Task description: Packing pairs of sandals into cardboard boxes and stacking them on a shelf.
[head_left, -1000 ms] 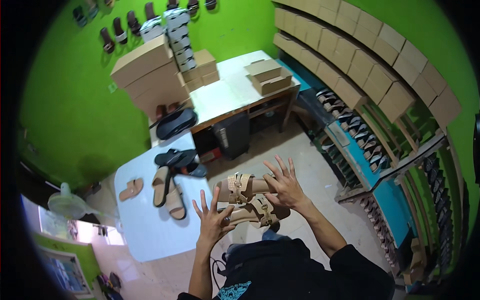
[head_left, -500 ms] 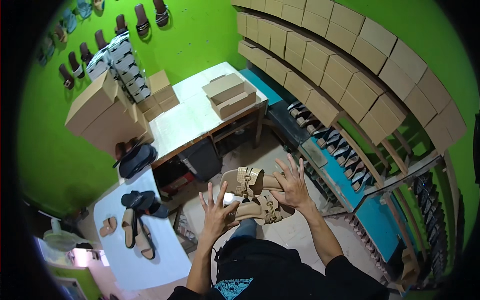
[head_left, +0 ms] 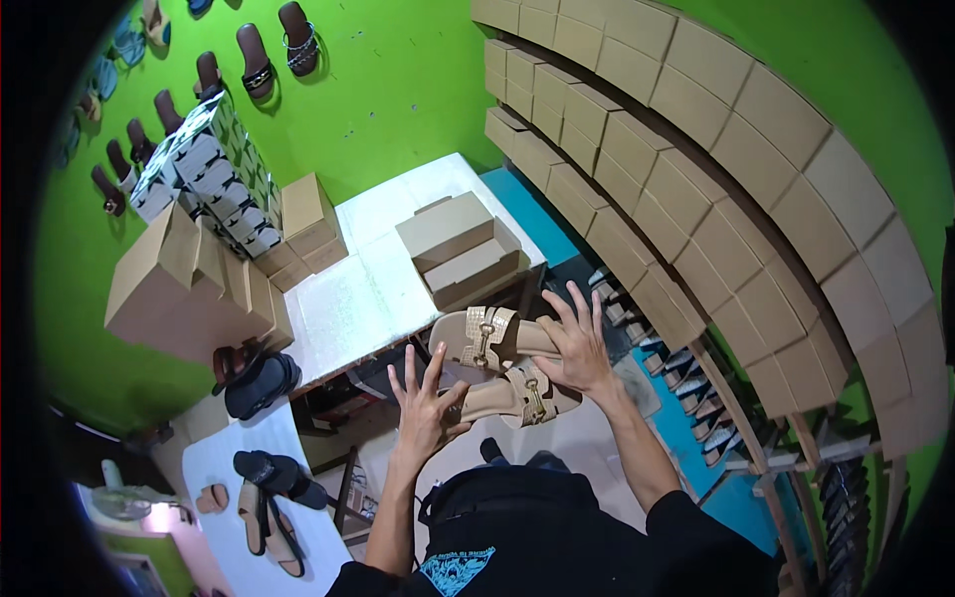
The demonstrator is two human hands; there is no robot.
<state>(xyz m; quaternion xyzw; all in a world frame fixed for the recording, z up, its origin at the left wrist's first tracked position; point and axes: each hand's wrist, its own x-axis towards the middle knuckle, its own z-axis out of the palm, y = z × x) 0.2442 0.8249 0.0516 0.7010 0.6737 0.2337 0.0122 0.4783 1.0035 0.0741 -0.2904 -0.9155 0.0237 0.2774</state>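
Observation:
Two beige slide sandals with woven-textured straps and gold buckles are held in front of me, lying in opposite directions. My left hand pinches the heel of the nearer sandal between thumb and lower fingers, its other fingers spread upward. My right hand grips the heel of the farther sandal, with its thumb side close to the nearer sandal's toe. Two of its fingers point up. Just beyond the sandals, an open cardboard box lies on the white table.
Cardboard boxes fill shelves along the right wall, above rows of sandals. More boxes stand at the table's left. A lower white table at left carries several sandals. Other sandals hang on the green wall.
I have moved nearer the white table, so the open box now sits just beyond the sandals. Both hands keep their hold on the pair.

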